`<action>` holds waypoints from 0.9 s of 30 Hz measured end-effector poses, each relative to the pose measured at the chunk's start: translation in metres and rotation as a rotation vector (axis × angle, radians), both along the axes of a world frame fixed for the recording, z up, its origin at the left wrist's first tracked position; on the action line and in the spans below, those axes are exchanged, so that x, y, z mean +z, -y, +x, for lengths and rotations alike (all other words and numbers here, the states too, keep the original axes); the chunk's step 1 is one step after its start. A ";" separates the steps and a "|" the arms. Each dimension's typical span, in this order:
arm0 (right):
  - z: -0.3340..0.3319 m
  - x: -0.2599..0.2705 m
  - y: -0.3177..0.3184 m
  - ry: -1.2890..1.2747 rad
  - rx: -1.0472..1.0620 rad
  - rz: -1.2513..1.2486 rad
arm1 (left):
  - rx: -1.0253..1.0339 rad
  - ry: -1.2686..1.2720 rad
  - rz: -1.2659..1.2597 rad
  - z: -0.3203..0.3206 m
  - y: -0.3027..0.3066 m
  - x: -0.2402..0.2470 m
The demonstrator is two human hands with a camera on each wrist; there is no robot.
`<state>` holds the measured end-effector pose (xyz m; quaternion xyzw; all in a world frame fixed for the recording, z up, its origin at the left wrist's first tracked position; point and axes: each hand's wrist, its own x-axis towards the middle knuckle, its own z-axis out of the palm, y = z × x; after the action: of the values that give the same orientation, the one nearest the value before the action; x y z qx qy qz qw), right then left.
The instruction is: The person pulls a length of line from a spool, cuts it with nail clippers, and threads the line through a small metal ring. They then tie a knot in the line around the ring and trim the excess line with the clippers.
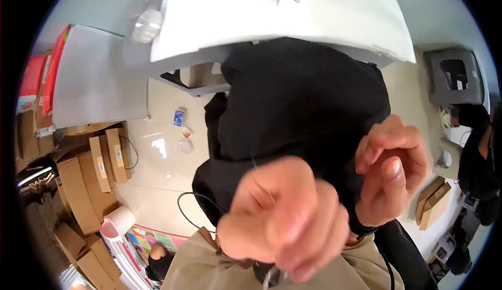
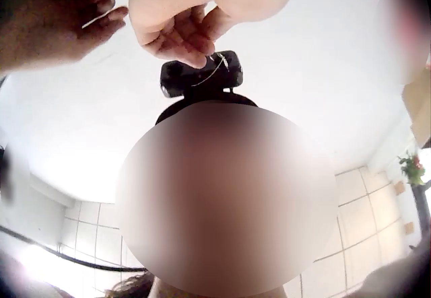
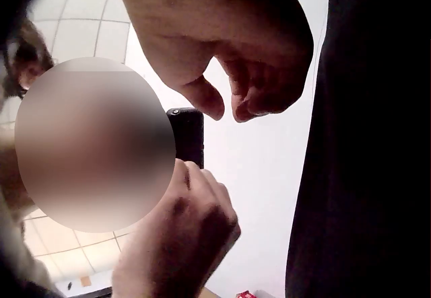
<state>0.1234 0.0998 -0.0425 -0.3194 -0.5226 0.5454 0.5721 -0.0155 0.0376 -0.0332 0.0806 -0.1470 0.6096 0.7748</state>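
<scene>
Both hands are up close to the lens in the head view, blurred by nearness. The left hand is bunched into a fist. The left wrist view shows its fingertips pinching a fine thread, held high, right by the person's face. The right hand hangs just beside the left, fingers curled and thumb near their tips. Whether it grips anything cannot be told. Behind both hands a black cloth fills the middle of the head view, below the edge of the white worktop. Off to the left, cardboard boxes sit stacked on the pale floor.
</scene>
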 end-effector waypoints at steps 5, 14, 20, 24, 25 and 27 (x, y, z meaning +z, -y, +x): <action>0.000 0.002 0.003 0.073 -0.013 -0.057 | 0.092 0.317 0.040 0.037 0.014 0.026; 0.000 0.005 0.008 0.048 0.015 0.017 | 0.140 0.385 -0.116 0.054 0.032 0.045; 0.006 0.018 0.016 -0.043 0.048 0.110 | 0.053 0.334 -0.179 0.052 0.031 0.045; 0.016 0.027 0.023 -0.093 0.185 0.208 | 0.069 0.302 -0.141 0.056 0.031 0.041; 0.016 0.028 0.024 -0.058 0.182 0.215 | 0.077 0.301 -0.117 0.058 0.032 0.039; 0.020 0.027 0.022 -0.060 0.242 0.184 | 0.069 0.304 -0.102 0.059 0.031 0.038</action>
<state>0.1437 0.0773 -0.0155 -0.1837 -0.5878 0.5696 0.5444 0.0436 0.0063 0.0050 -0.0472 -0.2284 0.6478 0.7253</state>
